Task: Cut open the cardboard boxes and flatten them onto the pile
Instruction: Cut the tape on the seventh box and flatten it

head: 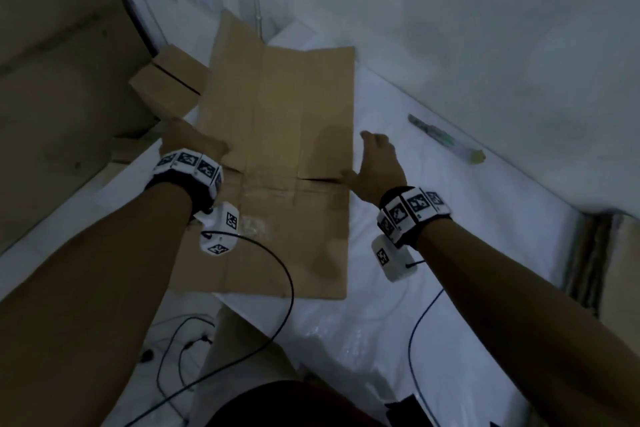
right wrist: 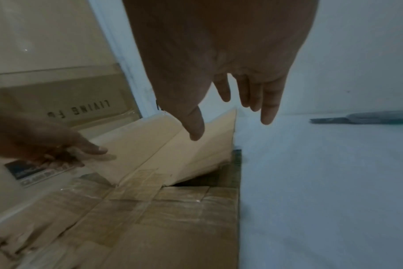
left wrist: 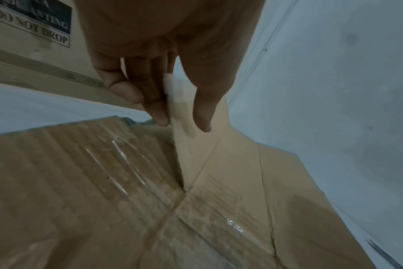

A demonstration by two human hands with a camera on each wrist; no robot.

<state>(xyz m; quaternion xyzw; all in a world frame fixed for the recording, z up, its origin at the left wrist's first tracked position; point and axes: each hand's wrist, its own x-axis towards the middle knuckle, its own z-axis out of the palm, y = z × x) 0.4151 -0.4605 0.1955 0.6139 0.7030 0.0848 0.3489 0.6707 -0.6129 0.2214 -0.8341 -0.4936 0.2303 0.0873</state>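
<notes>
A flattened brown cardboard box lies lengthwise on a white sheet, with clear tape across its near flaps. My left hand is at its left edge. There the thumb and fingers pinch the edge of the far panel, which is lifted a little off the layer below. My right hand is at the right edge with fingers straight and spread. Its thumb is over the panel and holds nothing. A green-handled knife lies on the sheet to the right.
Two small closed boxes sit beyond the left edge of the cardboard. A big carton labelled "DO NOT DROP" stands at the left. Flat cardboard stands on edge at the far right. Cables trail from both wrists. A white wall is behind.
</notes>
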